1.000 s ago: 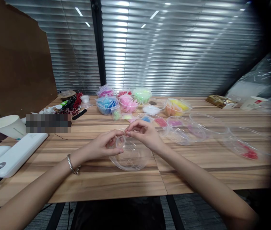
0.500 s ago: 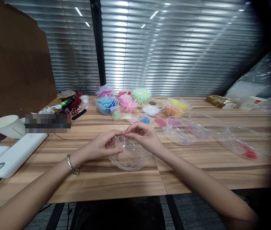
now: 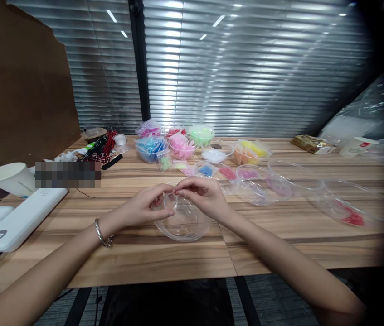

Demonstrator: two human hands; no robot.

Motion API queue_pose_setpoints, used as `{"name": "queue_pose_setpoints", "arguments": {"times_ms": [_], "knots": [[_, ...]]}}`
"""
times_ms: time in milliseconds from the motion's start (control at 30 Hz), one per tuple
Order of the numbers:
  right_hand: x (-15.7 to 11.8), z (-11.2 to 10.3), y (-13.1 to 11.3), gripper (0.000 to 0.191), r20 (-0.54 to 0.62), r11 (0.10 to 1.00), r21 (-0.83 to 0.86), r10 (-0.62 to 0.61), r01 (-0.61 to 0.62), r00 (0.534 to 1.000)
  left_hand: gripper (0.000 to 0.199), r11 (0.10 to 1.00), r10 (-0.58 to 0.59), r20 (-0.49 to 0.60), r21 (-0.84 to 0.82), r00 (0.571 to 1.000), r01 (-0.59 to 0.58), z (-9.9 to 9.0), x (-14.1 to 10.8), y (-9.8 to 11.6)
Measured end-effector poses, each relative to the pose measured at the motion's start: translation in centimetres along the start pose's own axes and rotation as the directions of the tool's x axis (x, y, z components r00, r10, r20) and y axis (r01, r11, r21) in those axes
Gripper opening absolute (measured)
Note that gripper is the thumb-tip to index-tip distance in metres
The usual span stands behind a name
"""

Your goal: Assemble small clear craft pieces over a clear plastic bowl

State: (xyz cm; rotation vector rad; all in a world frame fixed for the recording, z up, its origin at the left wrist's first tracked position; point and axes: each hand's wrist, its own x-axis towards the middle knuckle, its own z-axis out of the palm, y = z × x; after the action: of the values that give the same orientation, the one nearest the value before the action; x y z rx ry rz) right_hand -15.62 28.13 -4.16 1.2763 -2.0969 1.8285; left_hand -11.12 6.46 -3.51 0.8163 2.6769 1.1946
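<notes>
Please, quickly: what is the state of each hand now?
Left hand: curled, thumb apart from forefinger; whether it holds anything cannot be told.
Right hand: thumb and forefinger pinched closed; held thing, if any, unclear.

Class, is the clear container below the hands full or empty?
Not full: the wooden table shows through the clear container, with no heap visible inside. Whether it is completely empty, I cannot tell.

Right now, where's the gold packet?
In the head view, the gold packet lies on the right, near the table's far edge, just left of a paper cup, beyond the right hand.
</notes>
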Motion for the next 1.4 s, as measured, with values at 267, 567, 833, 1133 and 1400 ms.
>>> {"name": "queue_pose_setpoints", "arguments": {"times_ms": [267,567,833,1133,1400], "knots": [[-0.09,0.06,-0.33,0.013,0.056,0.995,-0.067,-0.067,0.071,0.996,0.054,1.000,-0.005,0.005,0.003,1.000,0.005,0.06,-0.17,-0.09],[0.00,0.23,-0.77,0.020,0.011,0.954,-0.193,-0.232,0.229,0.973,0.051,1.000,-0.012,0.013,0.029,1.000,0.012,-0.06,-0.11,-0.41],[-0.42,0.26,-0.13,0.030,0.029,0.976,-0.079,-0.201,0.203,0.979,0.050,0.999,0.000,0.013,0.039,1.000,-0.001,0.01,-0.09,-0.40],[-0.29,0.21,-0.27,0.029,0.060,0.956,-0.164,-0.236,0.243,0.970,0.050,1.000,-0.004,0.010,0.027,1.000,0.004,-0.01,0.03,-0.39],[-0.01,0.17,-0.35,0.032,0.100,0.935,-0.175,-0.294,0.308,0.951,0.049,0.999,-0.008,0.007,0.038,1.000,0.007,0.01,-0.09,-0.36]]}}
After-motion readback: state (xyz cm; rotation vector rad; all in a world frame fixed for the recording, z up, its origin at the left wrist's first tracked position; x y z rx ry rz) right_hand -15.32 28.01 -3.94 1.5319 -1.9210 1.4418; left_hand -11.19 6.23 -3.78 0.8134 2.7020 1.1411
